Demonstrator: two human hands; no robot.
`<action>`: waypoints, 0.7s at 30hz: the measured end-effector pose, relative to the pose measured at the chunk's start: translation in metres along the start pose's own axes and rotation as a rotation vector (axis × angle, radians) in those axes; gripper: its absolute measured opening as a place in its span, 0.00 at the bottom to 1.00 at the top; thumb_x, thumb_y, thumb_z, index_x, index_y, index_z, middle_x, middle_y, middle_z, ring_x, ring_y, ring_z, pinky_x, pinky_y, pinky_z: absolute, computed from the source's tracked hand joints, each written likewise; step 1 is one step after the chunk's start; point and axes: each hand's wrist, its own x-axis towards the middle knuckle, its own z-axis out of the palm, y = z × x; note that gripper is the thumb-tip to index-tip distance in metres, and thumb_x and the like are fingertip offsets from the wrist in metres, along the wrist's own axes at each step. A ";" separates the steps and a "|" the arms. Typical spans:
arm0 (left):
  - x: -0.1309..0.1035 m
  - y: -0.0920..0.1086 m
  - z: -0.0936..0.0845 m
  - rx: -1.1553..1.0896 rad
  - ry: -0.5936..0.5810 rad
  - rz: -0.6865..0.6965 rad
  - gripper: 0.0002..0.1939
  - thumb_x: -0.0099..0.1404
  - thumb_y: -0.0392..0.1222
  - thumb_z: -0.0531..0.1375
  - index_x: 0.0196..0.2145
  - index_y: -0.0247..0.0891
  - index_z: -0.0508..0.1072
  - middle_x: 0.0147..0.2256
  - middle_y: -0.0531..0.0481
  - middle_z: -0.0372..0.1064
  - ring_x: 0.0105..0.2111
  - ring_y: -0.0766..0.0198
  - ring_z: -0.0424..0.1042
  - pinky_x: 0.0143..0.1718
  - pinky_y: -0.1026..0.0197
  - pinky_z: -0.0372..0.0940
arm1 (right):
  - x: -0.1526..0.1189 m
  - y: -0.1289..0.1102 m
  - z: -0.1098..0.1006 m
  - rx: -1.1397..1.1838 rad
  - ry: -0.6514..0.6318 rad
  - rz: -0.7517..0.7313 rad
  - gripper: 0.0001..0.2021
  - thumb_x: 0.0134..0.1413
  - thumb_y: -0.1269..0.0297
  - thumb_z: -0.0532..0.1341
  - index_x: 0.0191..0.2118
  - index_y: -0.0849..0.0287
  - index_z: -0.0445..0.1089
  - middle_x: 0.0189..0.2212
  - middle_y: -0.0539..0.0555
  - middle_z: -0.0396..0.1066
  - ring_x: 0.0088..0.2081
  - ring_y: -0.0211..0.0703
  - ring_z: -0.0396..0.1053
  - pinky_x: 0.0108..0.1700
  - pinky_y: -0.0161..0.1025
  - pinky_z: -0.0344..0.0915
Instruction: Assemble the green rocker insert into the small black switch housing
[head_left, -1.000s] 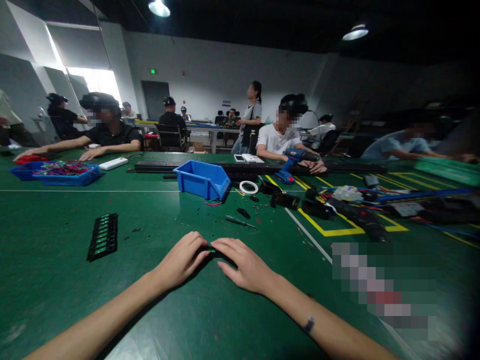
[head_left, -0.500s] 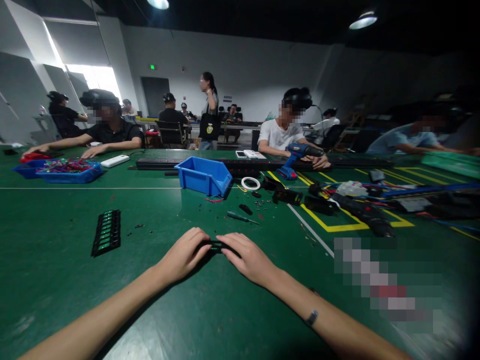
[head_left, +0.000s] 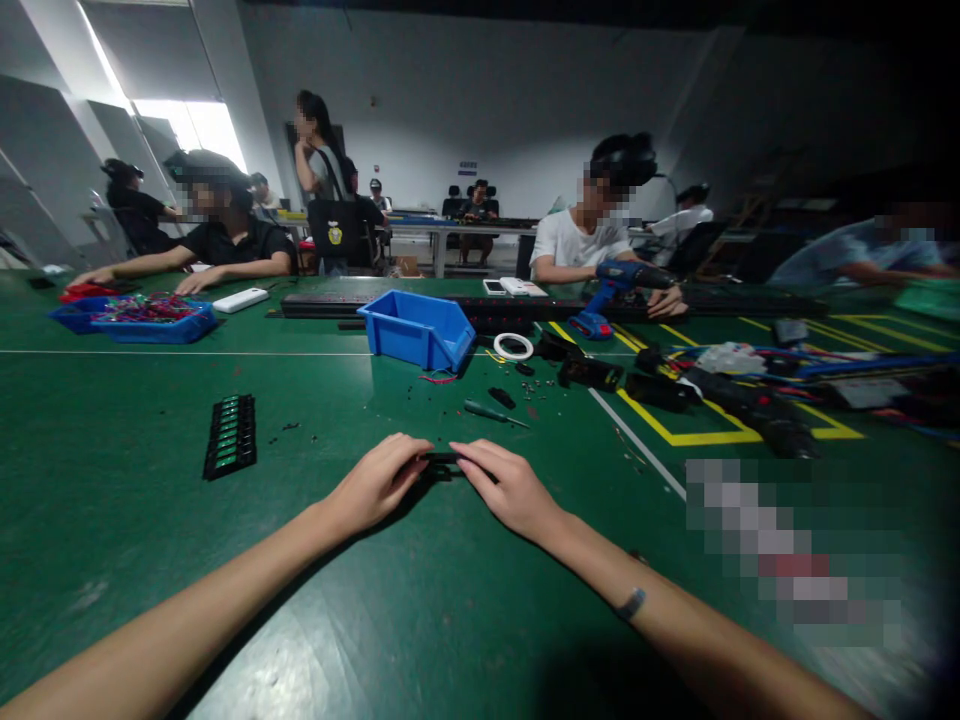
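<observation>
Between my two hands a small black plastic strip [head_left: 444,459] is gripped by its ends, just over the green table. My left hand [head_left: 386,478] pinches its left end; the fingers are closed. My right hand [head_left: 510,484] has its fingers closed on the right end. Most of the strip is hidden by the fingers, so its full shape does not show. To the left lies a black slotted frame with green inserts [head_left: 231,436], flat on the table. A dark green screwdriver [head_left: 491,412] lies a little beyond my right hand.
An open blue bin [head_left: 409,340] stands ahead, near a white ring [head_left: 514,346]. A blue cordless drill [head_left: 600,305] is at a co-worker's hands. Black tools and wires [head_left: 750,400] spread to the right. Blue trays of wires [head_left: 154,318] stand at far left.
The camera view has tilted and shifted, so the table things sit higher and further right. The strip has turned a little between my hands; its green part no longer shows.
</observation>
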 end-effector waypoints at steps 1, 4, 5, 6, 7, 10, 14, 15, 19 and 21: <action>0.000 0.000 0.000 -0.003 0.002 0.010 0.11 0.76 0.39 0.52 0.53 0.38 0.68 0.42 0.43 0.70 0.42 0.59 0.69 0.44 0.58 0.65 | 0.000 0.000 0.000 0.008 0.004 0.010 0.16 0.72 0.67 0.55 0.60 0.54 0.68 0.47 0.57 0.73 0.48 0.48 0.72 0.52 0.45 0.68; -0.001 -0.001 -0.001 -0.007 0.014 0.032 0.13 0.76 0.38 0.52 0.55 0.38 0.67 0.43 0.43 0.71 0.43 0.59 0.69 0.45 0.58 0.65 | 0.000 0.000 0.000 0.032 -0.002 0.029 0.15 0.70 0.67 0.57 0.59 0.52 0.69 0.47 0.55 0.74 0.48 0.47 0.73 0.52 0.45 0.68; -0.001 -0.001 -0.001 -0.006 0.016 0.037 0.13 0.75 0.38 0.52 0.55 0.38 0.67 0.44 0.43 0.71 0.43 0.59 0.69 0.45 0.58 0.65 | 0.000 0.000 0.000 0.040 -0.004 0.035 0.14 0.70 0.67 0.57 0.57 0.52 0.70 0.47 0.55 0.75 0.47 0.47 0.73 0.52 0.45 0.68; -0.001 -0.001 -0.002 -0.004 0.017 0.041 0.13 0.75 0.39 0.54 0.55 0.38 0.67 0.44 0.43 0.71 0.43 0.60 0.69 0.45 0.58 0.65 | 0.000 0.000 0.000 0.049 -0.004 0.043 0.13 0.70 0.67 0.57 0.56 0.52 0.71 0.46 0.54 0.75 0.47 0.47 0.73 0.51 0.44 0.69; -0.001 -0.001 -0.002 -0.001 0.016 0.045 0.14 0.74 0.40 0.55 0.56 0.38 0.67 0.44 0.43 0.71 0.43 0.60 0.70 0.46 0.58 0.65 | 0.000 0.001 0.001 0.058 -0.003 0.052 0.13 0.70 0.67 0.57 0.55 0.52 0.71 0.45 0.54 0.76 0.45 0.47 0.74 0.50 0.44 0.69; -0.001 -0.001 -0.002 0.016 0.015 0.058 0.16 0.72 0.42 0.59 0.55 0.38 0.68 0.44 0.43 0.72 0.44 0.59 0.69 0.46 0.57 0.65 | 0.001 0.003 0.001 0.090 -0.007 0.079 0.12 0.70 0.66 0.57 0.55 0.54 0.71 0.40 0.53 0.77 0.39 0.44 0.76 0.45 0.41 0.72; 0.000 -0.002 -0.001 0.045 0.019 0.058 0.12 0.73 0.42 0.58 0.52 0.38 0.70 0.42 0.44 0.72 0.42 0.59 0.69 0.46 0.56 0.64 | 0.002 0.004 0.001 0.101 -0.026 0.094 0.12 0.69 0.64 0.59 0.54 0.55 0.72 0.39 0.53 0.77 0.39 0.44 0.76 0.45 0.40 0.72; 0.000 -0.002 -0.001 0.052 0.019 0.054 0.12 0.73 0.42 0.58 0.52 0.38 0.70 0.41 0.44 0.72 0.42 0.59 0.69 0.46 0.55 0.64 | 0.003 0.004 0.001 0.095 -0.029 0.097 0.12 0.68 0.63 0.61 0.54 0.55 0.73 0.39 0.54 0.77 0.39 0.44 0.75 0.44 0.40 0.71; 0.000 -0.001 -0.002 0.070 0.013 0.040 0.13 0.73 0.44 0.58 0.52 0.37 0.69 0.41 0.44 0.72 0.42 0.57 0.69 0.46 0.54 0.64 | 0.003 0.004 0.001 0.070 -0.040 0.106 0.13 0.67 0.62 0.62 0.55 0.55 0.72 0.40 0.54 0.76 0.39 0.45 0.74 0.43 0.40 0.71; 0.000 -0.001 -0.002 0.077 0.005 0.038 0.13 0.73 0.44 0.57 0.52 0.38 0.70 0.41 0.44 0.73 0.42 0.57 0.69 0.46 0.54 0.64 | 0.004 0.004 0.001 0.064 -0.055 0.100 0.13 0.68 0.62 0.61 0.55 0.55 0.72 0.40 0.55 0.76 0.39 0.45 0.74 0.43 0.41 0.70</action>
